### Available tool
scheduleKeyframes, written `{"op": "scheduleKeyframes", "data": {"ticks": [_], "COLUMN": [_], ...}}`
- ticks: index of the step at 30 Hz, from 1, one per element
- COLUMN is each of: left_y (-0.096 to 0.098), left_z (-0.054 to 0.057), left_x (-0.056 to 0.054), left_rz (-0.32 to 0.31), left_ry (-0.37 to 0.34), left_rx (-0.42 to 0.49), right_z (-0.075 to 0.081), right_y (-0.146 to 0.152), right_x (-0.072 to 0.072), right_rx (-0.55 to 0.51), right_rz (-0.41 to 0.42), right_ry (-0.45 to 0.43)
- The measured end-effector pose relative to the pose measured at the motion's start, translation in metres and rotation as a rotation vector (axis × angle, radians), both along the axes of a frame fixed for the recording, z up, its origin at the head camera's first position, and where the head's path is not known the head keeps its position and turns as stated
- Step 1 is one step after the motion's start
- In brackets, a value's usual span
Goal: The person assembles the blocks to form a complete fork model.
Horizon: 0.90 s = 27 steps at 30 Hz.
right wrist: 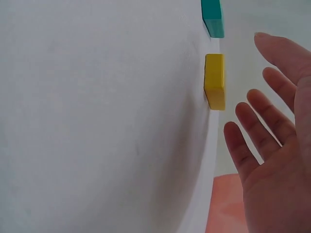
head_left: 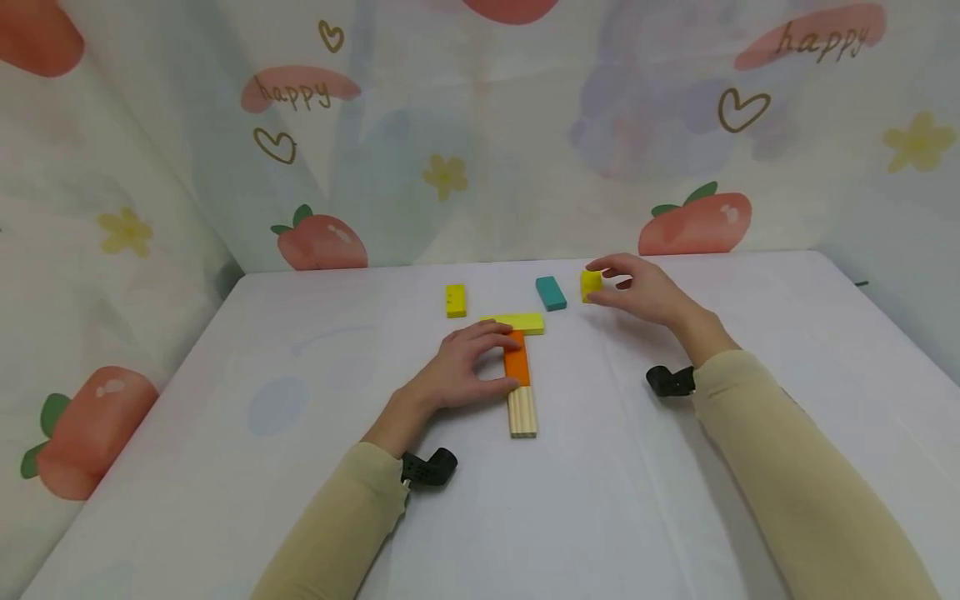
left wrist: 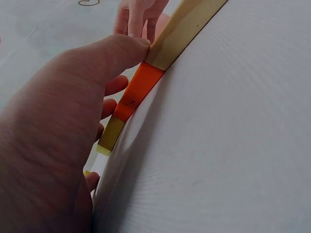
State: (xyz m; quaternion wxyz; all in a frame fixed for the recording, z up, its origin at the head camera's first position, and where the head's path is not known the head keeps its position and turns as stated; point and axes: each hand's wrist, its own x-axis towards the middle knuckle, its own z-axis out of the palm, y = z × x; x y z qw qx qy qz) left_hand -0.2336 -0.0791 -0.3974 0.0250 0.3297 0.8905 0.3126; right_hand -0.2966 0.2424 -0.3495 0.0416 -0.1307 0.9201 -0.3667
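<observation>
My left hand rests along an orange block. Its thumb tip touches near the seam where a plain wood block meets the orange one, and its fingers reach the far end. A light yellow block lies crosswise beyond the orange one. In the left wrist view the orange block and the wood block run end to end beside the thumb. My right hand has thumb and fingers spread around a yellow block; a gap shows between them and this block in the right wrist view.
A teal block lies left of the right hand's yellow block. Another yellow block is farther left, behind the left hand. The white table ends at a patterned cloth backdrop.
</observation>
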Motion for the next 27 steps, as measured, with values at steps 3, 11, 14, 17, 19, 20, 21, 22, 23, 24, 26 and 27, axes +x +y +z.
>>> {"op": "scheduleKeyframes", "data": {"ticks": [3,11,14,17,19,20,21,22,23,24,26,27], "left_y": [0.000,-0.001,-0.001,-0.001,-0.001,-0.001,-0.001,0.000,0.000,0.000,0.000,0.000], "left_z": [-0.001,-0.001,0.000,0.000,0.000,0.000,0.000,0.000,0.000,0.000,0.000,0.000], "left_x": [-0.001,-0.001,-0.001,-0.001,0.000,-0.001,-0.001,-0.001,-0.001,-0.001,-0.001,-0.001], "left_rz": [-0.003,0.006,0.007,0.008,0.007,0.007,0.006,0.006,0.006,0.006,0.007,0.007], "left_ry": [0.003,-0.008,-0.006,-0.005,-0.005,-0.005,-0.005,-0.005,-0.005,-0.004,-0.003,-0.003], "left_rx": [-0.001,-0.003,-0.006,-0.009,-0.011,-0.012,-0.014,-0.016,-0.018,-0.020,-0.022,-0.024], "right_z": [-0.001,-0.006,-0.009,-0.011,-0.011,-0.011,-0.012,-0.011,-0.011,-0.011,-0.012,-0.012], "right_y": [0.002,0.006,0.006,0.007,0.007,0.007,0.007,0.007,0.006,0.006,0.006,0.006], "right_x": [-0.002,-0.009,-0.011,-0.012,-0.012,-0.012,-0.012,-0.012,-0.012,-0.013,-0.013,-0.014], "right_rx": [0.006,0.067,0.084,0.094,0.097,0.100,0.101,0.101,0.102,0.102,0.103,0.102], "right_rz": [0.005,0.001,0.006,0.023,0.035,0.041,0.045,0.046,0.049,0.050,0.056,0.056], "right_ry": [-0.021,-0.091,-0.107,-0.106,-0.105,-0.104,-0.102,-0.102,-0.100,-0.097,-0.093,-0.092]}}
